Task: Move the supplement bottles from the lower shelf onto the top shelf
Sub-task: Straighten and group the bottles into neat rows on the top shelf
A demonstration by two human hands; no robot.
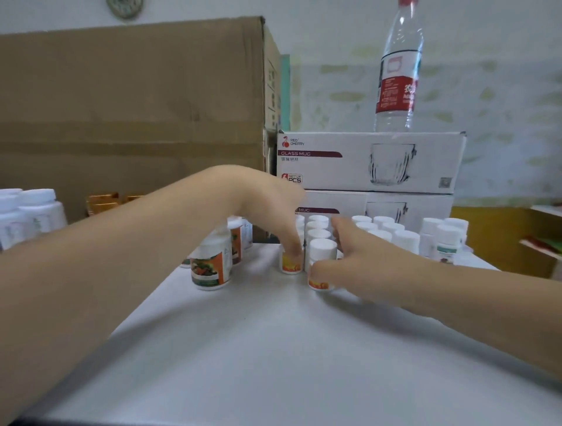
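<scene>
Supplement bottle (290, 265) in left hand (267, 206), second bottle (323, 248) in right hand (359, 261), both upright.

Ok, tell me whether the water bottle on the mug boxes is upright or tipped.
Upright: the water bottle stands on its base on the upper glass mug box, red cap at the top.

Left hand (267, 206) grips a small yellow-label bottle (290, 265) from above, upright on the white tabletop (273, 349). Right hand (359, 258) holds the adjacent white-capped bottle (323, 249) between thumb and fingers. Orange-label bottle (209, 267) stands to the left. Stacked glass mug boxes (365, 164) behind carry a water bottle (398, 76).
</scene>
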